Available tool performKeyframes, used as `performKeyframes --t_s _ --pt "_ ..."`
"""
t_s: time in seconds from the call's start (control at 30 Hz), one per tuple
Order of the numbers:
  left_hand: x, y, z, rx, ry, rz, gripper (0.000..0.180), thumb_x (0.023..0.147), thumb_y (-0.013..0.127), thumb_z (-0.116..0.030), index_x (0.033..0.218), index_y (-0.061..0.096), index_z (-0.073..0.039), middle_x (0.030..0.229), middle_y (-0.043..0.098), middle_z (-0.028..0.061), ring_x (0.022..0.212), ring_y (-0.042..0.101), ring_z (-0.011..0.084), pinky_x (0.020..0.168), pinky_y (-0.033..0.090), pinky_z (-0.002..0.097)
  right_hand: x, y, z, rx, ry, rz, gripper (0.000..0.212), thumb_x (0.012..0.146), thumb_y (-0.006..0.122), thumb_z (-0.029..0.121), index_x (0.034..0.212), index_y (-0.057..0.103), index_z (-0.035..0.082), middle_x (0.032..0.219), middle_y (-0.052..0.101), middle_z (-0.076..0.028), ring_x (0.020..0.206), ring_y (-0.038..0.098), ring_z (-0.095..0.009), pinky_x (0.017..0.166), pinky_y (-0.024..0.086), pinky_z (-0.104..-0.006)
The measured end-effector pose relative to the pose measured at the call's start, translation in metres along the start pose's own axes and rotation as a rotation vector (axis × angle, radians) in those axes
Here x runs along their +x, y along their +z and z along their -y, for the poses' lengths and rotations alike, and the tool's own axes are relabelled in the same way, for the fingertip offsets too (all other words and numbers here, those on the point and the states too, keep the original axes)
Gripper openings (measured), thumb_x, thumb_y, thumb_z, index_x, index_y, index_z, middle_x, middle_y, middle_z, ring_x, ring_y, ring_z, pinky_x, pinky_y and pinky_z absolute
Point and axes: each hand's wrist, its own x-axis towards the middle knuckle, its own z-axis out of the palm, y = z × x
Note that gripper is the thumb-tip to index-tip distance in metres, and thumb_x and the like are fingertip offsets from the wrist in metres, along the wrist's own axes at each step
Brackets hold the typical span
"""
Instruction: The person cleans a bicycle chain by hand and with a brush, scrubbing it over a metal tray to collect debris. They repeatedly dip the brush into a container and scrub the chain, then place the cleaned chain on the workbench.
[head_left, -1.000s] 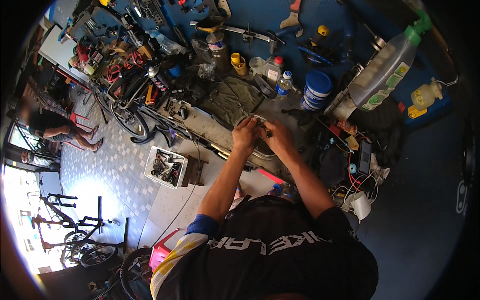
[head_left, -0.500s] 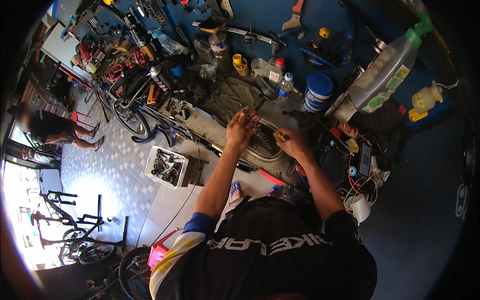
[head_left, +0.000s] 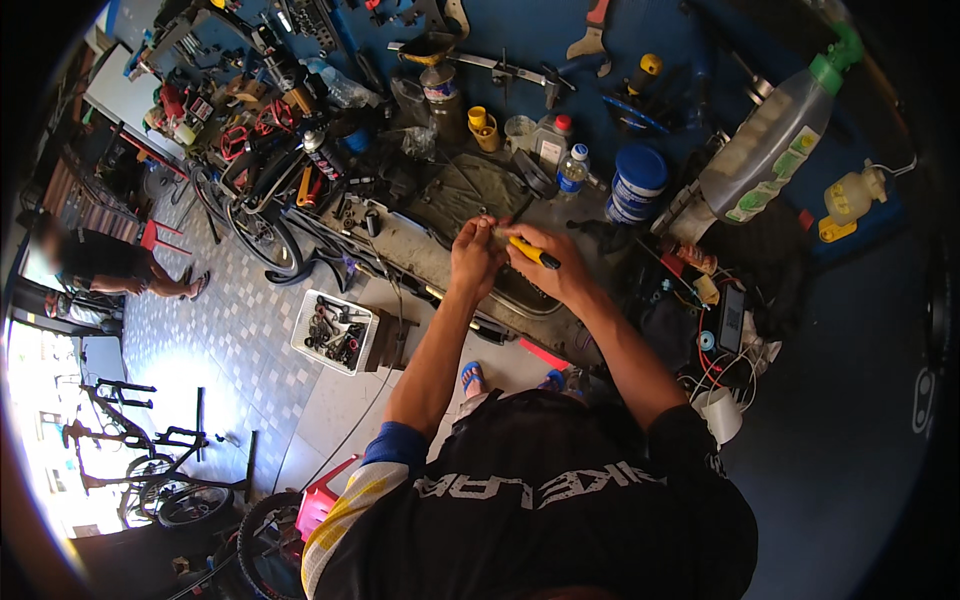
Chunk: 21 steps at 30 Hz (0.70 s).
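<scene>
Over the workbench my two hands meet. My left hand (head_left: 474, 262) is closed, its fingertips pinching a small dark metal piece (head_left: 484, 211); most of what it holds is hidden, though half a second ago a dark bike chain hung from it. My right hand (head_left: 556, 268) is wrapped around a hand tool with a yellow-and-black handle (head_left: 535, 252). The tool's tip points at the left fingertips, and its working end is too small to make out. Below the hands lies a shallow metal tray (head_left: 545, 310), partly covered by my right hand and forearm.
Behind the hands stand a clear bottle with blue label (head_left: 572, 170), a blue tub (head_left: 637, 180) and a yellow cup (head_left: 484, 130). A white bin of metal parts (head_left: 334, 333) sits left of the bench. Bicycles (head_left: 262, 225) and a person (head_left: 110, 262) are farther left.
My right hand has moved left and up to my left hand, bringing the yellow-and-black tool to its fingertips. The hanging chain is now mostly hidden. The person at left has shifted posture.
</scene>
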Motion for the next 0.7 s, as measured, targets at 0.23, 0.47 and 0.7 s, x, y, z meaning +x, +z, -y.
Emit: performKeyframes --t_s 0.23,0.47,0.7 --pt "0.005 -0.009 -0.001 0.037 0.020 0.034 0.021 0.109 0.057 -0.021 0.121 0.061 -0.005 0.125 0.068 0.0127 0.113 0.068 0.0277 0.091 0.056 0.0412 0.000 0.006 -0.009 0.123 -0.061 -0.056 0.026 0.092 0.071 0.007 0.118 0.067 0.003 0.107 0.072 -0.020 0.092 0.073 -0.038 0.076 0.057 -0.0394" --pt "0.010 -0.002 -0.009 0.003 -0.058 -0.005 0.020 0.108 0.061 -0.025 0.117 0.064 -0.008 0.124 0.069 0.0095 0.111 0.068 0.0252 0.090 0.056 0.0391 -0.010 -0.006 -0.024 -0.067 -0.010 0.013 0.028 0.091 0.073 0.010 0.119 0.069 0.005 0.100 0.074 -0.017 0.089 0.074 -0.034 0.075 0.056 -0.0395" --pt "0.013 0.002 -0.013 0.013 -0.038 0.135 0.020 0.108 0.060 -0.028 0.116 0.063 -0.010 0.125 0.068 0.0066 0.113 0.067 0.0247 0.093 0.056 0.0414 0.001 0.005 -0.012 0.009 -0.104 -0.128 0.029 0.090 0.074 0.010 0.118 0.068 0.005 0.104 0.074 -0.018 0.094 0.073 -0.038 0.076 0.057 -0.0423"
